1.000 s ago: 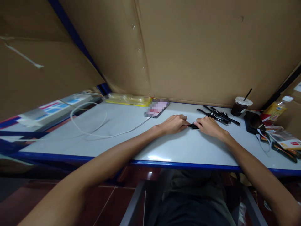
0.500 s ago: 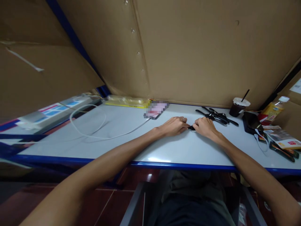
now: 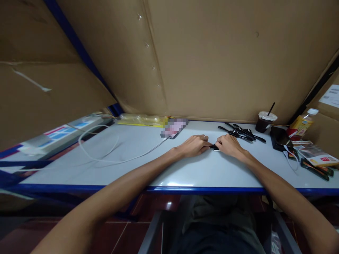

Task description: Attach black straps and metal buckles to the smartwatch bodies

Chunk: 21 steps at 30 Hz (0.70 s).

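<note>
Close together on the white table, both my hands pinch a small black item with a pale, shiny edge. It lies low, at or just above the tabletop. Its kind is too small and too covered to tell. My left hand, with a ring on one finger, closes on its left end. The curled fingers of my right hand press its right end and hide part of it. Behind my right hand lies a loose pile of several slim black strap-like pieces, wider in the middle.
A phone on a white cable lies behind my left hand, beside yellow-edged clear packaging. At right are a dark drink cup, a bottle, a black box and packets. A power strip runs along the left.
My view has tipped up slightly, so the table sits a little lower in it. Both hands keep their grip on the black item, with barely any movement.
</note>
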### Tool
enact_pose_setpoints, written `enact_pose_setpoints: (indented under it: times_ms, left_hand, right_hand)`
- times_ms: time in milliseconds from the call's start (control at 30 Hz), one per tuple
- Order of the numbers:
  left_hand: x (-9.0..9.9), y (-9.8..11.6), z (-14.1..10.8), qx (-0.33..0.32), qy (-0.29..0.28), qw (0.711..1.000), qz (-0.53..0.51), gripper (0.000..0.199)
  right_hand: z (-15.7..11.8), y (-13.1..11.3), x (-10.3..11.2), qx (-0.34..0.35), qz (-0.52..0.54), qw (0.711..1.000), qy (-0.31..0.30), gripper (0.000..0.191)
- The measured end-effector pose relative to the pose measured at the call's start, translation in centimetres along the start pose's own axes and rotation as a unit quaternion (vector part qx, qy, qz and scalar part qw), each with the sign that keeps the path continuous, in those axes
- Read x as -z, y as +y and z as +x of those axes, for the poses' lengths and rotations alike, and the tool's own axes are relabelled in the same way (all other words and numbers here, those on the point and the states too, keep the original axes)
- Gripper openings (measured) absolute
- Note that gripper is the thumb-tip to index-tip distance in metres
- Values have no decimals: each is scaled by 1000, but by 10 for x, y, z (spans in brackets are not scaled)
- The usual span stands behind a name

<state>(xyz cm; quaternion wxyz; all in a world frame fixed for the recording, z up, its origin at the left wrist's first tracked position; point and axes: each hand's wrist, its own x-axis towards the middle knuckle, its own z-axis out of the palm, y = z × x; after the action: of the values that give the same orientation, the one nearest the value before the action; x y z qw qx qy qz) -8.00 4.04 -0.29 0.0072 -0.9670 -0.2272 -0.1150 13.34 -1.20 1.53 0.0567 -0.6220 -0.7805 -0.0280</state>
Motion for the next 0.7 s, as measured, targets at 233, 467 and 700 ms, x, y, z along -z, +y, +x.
enact_pose_setpoints:
  times_ms: [233, 467, 700]
  left_hand:
    - [0, -3, 1, -5, 2, 1000, -17, 33]
    - [4, -7, 0, -6, -5, 1000, 5, 33]
    - [3, 1, 5, -11, -11, 997, 74, 41]
  right_hand:
    - [0, 22, 15, -12, 15, 1000, 22, 41]
    - [2, 52, 22, 52, 77, 994, -59, 21]
    - [-2, 44, 24, 87, 94, 986, -111, 24]
